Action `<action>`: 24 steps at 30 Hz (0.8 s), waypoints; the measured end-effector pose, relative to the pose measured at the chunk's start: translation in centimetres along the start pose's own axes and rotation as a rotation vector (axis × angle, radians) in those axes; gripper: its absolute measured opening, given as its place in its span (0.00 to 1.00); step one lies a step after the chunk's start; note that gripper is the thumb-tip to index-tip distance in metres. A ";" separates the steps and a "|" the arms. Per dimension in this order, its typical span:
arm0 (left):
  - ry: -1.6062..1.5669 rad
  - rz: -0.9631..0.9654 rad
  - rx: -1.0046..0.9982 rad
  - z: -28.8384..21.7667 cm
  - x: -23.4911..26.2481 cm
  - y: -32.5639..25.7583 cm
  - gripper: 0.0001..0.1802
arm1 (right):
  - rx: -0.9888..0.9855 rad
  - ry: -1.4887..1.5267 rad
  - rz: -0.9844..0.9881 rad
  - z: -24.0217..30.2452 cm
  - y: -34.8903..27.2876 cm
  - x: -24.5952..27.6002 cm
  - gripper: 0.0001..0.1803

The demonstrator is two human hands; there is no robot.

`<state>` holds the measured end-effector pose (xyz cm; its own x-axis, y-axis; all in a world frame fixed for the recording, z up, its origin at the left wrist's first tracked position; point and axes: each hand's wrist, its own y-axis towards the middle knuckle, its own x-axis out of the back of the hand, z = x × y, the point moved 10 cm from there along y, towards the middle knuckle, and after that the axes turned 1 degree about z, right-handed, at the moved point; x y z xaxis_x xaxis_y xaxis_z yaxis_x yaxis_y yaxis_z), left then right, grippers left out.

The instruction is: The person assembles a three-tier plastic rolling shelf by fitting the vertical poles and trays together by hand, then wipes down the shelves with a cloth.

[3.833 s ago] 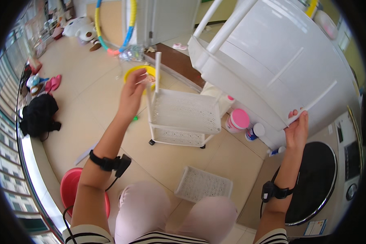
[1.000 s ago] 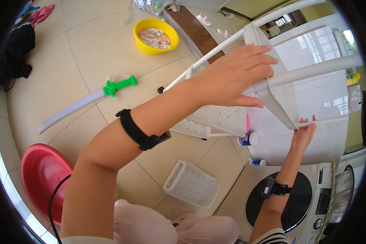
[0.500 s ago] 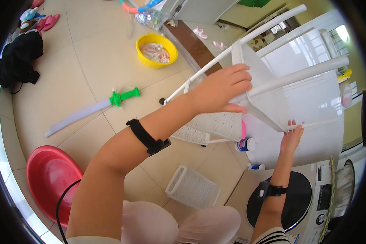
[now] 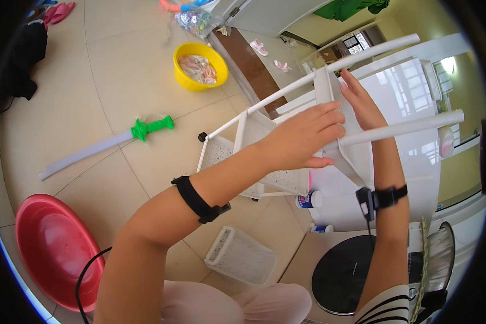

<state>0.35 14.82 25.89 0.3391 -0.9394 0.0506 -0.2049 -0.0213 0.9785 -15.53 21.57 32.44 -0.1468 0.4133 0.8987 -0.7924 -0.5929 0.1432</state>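
Observation:
A white shelf rack (image 4: 405,128) with tubular poles and perforated tiers stands in front of me, some lower parts hidden behind my left arm. My left hand (image 4: 308,132) is closed around a pole where it joins the corner of the upper tier, thumb below and fingers over the top. My right hand (image 4: 362,102) reaches behind the near pole to the tier's far side. Its fingers are stretched out against the tier near the far pole; whether they bear on it firmly cannot be seen. Black bands circle both forearms.
Leftward on the tiled floor are a red basin (image 4: 54,243), a toy sword (image 4: 108,143) and a yellow basin (image 4: 216,56) holding cloth. A white basket (image 4: 243,256) stands near my legs. At right are a washing machine (image 4: 291,270) and white-and-blue tubs (image 4: 310,200).
My right hand has left the rack's near right pole and moved up and away to the tier's far side. The left hand keeps its hold on the corner.

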 end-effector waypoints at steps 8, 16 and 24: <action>-0.165 -0.094 -0.057 0.3 1.4 -0.8 0.30 | -0.164 0.151 0.182 -1.0 3.3 -3.0 0.26; -0.211 -0.274 0.634 17.5 -0.5 -5.1 0.19 | -0.317 0.109 0.149 -1.0 3.8 -4.2 0.16; -0.548 -0.173 0.650 17.7 -3.2 -5.3 0.15 | -0.326 0.055 0.255 -0.9 3.2 -5.3 0.13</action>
<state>-15.92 11.84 16.97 -0.0417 -0.9338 -0.3554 -0.7318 -0.2136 0.6471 -17.79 18.12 27.75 -0.3870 0.3232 0.8636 -0.8712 -0.4350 -0.2276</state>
